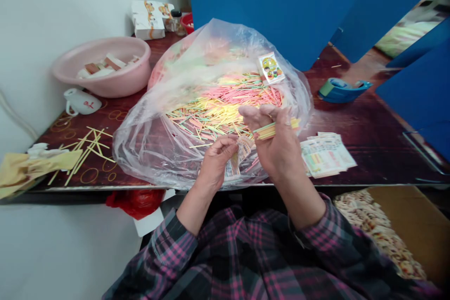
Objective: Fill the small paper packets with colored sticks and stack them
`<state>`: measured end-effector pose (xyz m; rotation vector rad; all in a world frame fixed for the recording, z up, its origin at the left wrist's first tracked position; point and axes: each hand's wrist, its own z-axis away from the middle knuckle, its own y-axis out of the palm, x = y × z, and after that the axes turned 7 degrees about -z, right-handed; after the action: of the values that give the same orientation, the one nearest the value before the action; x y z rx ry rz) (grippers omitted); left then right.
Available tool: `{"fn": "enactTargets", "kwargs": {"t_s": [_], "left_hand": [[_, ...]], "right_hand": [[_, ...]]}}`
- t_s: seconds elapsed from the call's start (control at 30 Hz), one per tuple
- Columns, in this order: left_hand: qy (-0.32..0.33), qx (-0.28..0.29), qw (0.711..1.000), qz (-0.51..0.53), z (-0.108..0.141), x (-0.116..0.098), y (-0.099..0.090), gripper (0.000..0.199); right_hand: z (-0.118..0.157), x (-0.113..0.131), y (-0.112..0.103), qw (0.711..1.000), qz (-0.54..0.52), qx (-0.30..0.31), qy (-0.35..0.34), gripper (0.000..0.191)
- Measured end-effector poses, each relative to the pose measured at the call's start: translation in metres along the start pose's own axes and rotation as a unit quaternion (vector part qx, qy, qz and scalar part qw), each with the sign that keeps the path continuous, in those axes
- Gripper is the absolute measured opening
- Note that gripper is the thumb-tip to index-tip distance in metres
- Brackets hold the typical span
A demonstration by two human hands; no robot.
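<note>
**While the right hand [276,150] grips a stick bundle [269,130]: hand state and bench layout**

As viewed from the head camera, we find the right hand partly closed, its fingers curled around the stick bundle, which lies crosswise with pink, yellow and green ends projecting past the hand. The left hand [216,164] is curled more tightly and pinches a printed slip [234,161]; we cannot tell how much of the slip lies inside the grip. Both hands are positioned above a transparent plastic bag [140,150] lying on a dark red table [369,136]. Inside the bag we observe a heap of coloured sticks [225,108], with a small picture card [270,68] resting near its far side.

To the right of the bag lie a stack of printed slips [326,154] and, farther back, a blue tape dispenser [342,90]. To the left we note loose yellow sticks [87,150], a yellow cloth [35,166], a white mug [80,101] and a pink basin [101,65]. A white printed box [149,19] stands at the far end. Below the table edge are a red bag [135,204] and a cardboard box [408,215].
</note>
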<state>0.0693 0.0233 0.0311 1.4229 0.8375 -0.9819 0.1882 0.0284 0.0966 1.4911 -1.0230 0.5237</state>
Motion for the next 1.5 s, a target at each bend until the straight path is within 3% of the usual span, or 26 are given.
{"fn": "enactTargets", "kwargs": {"t_s": [0.23, 0.4, 0.5, 0.6, 0.77, 0.87, 1.0, 1.1, 1.23, 1.5], "left_hand": [[0.003, -0.008, 1.0, 0.021, 0.001, -0.001, 0.001, 0.026], [0.026, -0.005, 1.0, 0.002, 0.001, -0.001, 0.002, 0.025], [0.036, -0.018, 0.999, -0.018, 0.001, 0.0, 0.001, 0.024], [0.019, -0.04, 0.999, -0.011, 0.0, 0.0, 0.001, 0.025], [0.032, -0.068, 0.997, -0.007, 0.002, 0.005, 0.007, 0.025], [0.065, -0.096, 0.992, -0.048, 0.005, 0.011, 0.01, 0.022], [0.099, -0.097, 0.983, -0.119, 0.011, 0.017, 0.013, 0.016], [0.057, -0.035, 0.991, -0.116, 0.016, 0.016, 0.018, 0.02], [-0.018, 0.052, 0.995, -0.085, 0.023, 0.013, 0.025, 0.034], [-0.053, 0.035, 0.994, -0.092, 0.032, 0.013, 0.031, 0.03]], "right_hand": [[0.013, -0.015, 0.003, 0.999, 0.039, 0.034, 0.007, 0.042], [0.012, -0.017, -0.008, 0.981, 0.159, 0.104, 0.041, 0.043], [0.006, -0.016, -0.017, 0.967, 0.197, 0.137, 0.081, 0.058], [0.005, -0.014, -0.023, 0.967, 0.226, 0.107, 0.048, 0.072], [0.016, -0.018, -0.028, 0.947, 0.291, 0.131, 0.031, 0.07], [0.021, -0.021, -0.036, 0.961, 0.267, 0.071, 0.016, 0.074], [0.028, -0.021, -0.053, 0.964, 0.24, 0.018, 0.111, 0.059], [0.034, -0.017, -0.063, 0.966, 0.213, -0.025, 0.142, 0.044], [0.04, -0.011, -0.069, 0.98, 0.142, -0.067, 0.124, 0.049], [0.05, -0.015, -0.078, 0.976, 0.138, -0.096, 0.136, 0.031]]}}
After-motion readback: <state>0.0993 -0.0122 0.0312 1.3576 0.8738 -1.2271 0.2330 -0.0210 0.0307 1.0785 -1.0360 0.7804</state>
